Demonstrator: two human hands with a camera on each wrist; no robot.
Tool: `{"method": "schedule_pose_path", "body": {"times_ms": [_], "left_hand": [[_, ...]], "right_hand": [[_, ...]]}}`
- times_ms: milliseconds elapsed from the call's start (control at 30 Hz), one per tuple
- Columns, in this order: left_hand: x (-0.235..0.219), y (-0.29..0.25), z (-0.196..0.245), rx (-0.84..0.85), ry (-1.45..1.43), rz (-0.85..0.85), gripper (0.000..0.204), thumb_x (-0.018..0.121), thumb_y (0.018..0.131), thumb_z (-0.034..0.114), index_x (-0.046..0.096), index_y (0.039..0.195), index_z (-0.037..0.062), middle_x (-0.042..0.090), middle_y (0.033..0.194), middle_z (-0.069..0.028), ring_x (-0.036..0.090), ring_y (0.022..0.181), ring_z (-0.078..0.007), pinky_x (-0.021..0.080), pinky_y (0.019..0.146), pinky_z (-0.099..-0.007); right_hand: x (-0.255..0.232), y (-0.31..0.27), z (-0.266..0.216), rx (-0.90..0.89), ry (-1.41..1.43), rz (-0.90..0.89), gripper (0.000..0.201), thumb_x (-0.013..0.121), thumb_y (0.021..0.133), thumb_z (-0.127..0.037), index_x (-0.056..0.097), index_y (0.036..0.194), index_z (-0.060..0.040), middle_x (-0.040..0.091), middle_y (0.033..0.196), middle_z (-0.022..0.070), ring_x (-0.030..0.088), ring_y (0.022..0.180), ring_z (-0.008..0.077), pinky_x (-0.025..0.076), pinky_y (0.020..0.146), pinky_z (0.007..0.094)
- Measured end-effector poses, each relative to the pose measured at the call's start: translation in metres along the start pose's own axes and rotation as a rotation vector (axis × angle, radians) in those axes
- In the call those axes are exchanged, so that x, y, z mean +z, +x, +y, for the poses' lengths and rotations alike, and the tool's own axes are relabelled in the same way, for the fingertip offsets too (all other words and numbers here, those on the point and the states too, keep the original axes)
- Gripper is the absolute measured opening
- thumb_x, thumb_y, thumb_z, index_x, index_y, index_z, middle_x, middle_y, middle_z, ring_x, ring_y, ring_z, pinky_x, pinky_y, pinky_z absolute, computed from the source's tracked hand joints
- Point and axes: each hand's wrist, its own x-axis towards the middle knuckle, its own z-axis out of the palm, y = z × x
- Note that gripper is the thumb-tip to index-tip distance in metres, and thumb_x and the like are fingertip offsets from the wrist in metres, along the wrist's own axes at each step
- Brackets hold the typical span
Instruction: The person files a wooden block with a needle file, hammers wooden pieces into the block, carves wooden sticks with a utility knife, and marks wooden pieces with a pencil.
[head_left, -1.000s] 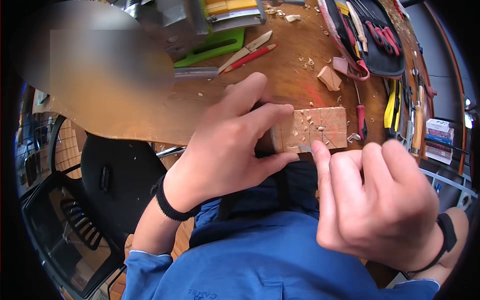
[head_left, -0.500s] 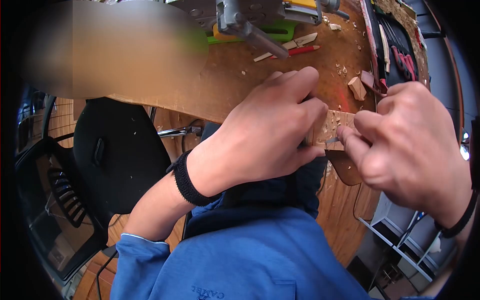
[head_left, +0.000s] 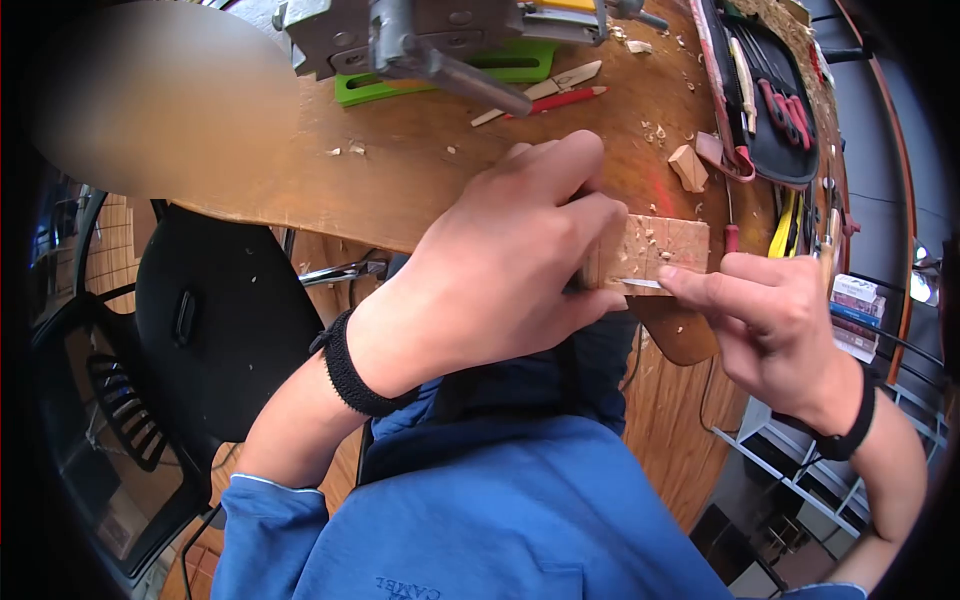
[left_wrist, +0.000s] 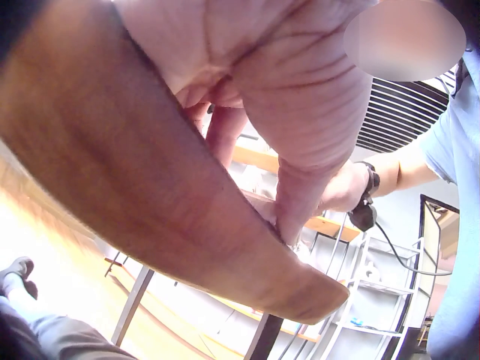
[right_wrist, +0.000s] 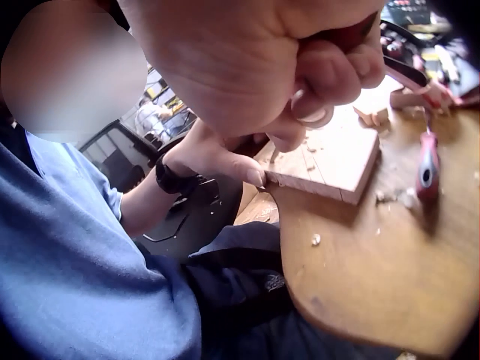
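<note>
A flat block of light wood (head_left: 685, 240), marked with pencil lines and dotted with shavings, lies at the bench's near edge. My left hand (head_left: 500, 250) grips the block's left end, thumb on the near side and fingers over the far side. In my right hand (head_left: 775, 320) is a small knife, its handle hidden by the curled fingers. The thin knife blade (head_left: 641, 283) lies along the block's near edge, close to the left thumb. In the right wrist view, lines and a rough near edge show on the block (right_wrist: 322, 169).
A metal vise (head_left: 440, 40), a red pencil (head_left: 570, 99) and a wood strip stand toward the back. A wood offcut (head_left: 687, 168) and an open tool case (head_left: 775, 100) lie beyond the block. A red-handled tool (right_wrist: 428, 169) lies right of it. A black chair (head_left: 220, 320) stands left.
The right hand rose and turned over, then came down lower with the knife blade still at the block's near edge. The left hand kept its hold. The head view shifted.
</note>
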Motion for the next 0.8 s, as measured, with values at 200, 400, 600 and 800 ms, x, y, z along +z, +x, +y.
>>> {"method": "schedule_pose_path", "body": {"times_ms": [200, 400, 600, 800], "left_hand": [[-0.003, 0.000, 0.001, -0.025, -0.001, -0.032, 0.061, 0.100, 0.067, 0.021, 0.075, 0.120, 0.0054, 0.059, 0.106, -0.0106, 0.064, 0.092, -0.0306, 0.056, 0.078, -0.0407], [-0.004, 0.002, 0.000, -0.016, -0.041, -0.032, 0.061, 0.101, 0.064, 0.018, 0.076, 0.118, 0.0037, 0.059, 0.103, -0.0113, 0.064, 0.092, -0.0293, 0.055, 0.077, -0.0395], [-0.005, 0.002, 0.001, -0.017, -0.016, -0.020, 0.061, 0.101, 0.063, 0.017, 0.076, 0.117, 0.0036, 0.059, 0.103, -0.0113, 0.064, 0.091, -0.0296, 0.056, 0.078, -0.0393], [-0.002, 0.002, 0.000, 0.016, 0.009, 0.013, 0.061, 0.101, 0.063, 0.020, 0.076, 0.116, 0.0043, 0.060, 0.105, -0.0112, 0.065, 0.093, -0.0305, 0.056, 0.079, -0.0407]], "right_hand": [[0.040, -0.018, 0.011, 0.062, 0.350, 0.249, 0.053, 0.071, 0.072, 0.010, 0.084, 0.119, -0.0101, 0.062, 0.069, 0.0072, 0.063, 0.058, 0.0274, 0.049, 0.054, 0.0400], [-0.005, -0.017, -0.007, -0.088, -0.296, 0.220, 0.047, 0.076, 0.072, -0.012, 0.086, 0.118, -0.0142, 0.041, 0.066, -0.0011, 0.045, 0.053, 0.0172, 0.033, 0.050, 0.0344], [-0.007, -0.012, -0.028, -0.142, -0.412, 0.154, 0.056, 0.072, 0.070, -0.014, 0.084, 0.125, -0.0090, 0.038, 0.069, -0.0007, 0.042, 0.059, 0.0175, 0.031, 0.056, 0.0349], [-0.006, -0.010, -0.052, -0.129, -0.690, 0.101, 0.046, 0.075, 0.076, -0.007, 0.084, 0.121, -0.0028, 0.041, 0.069, 0.0009, 0.042, 0.060, 0.0177, 0.031, 0.056, 0.0345]]}}
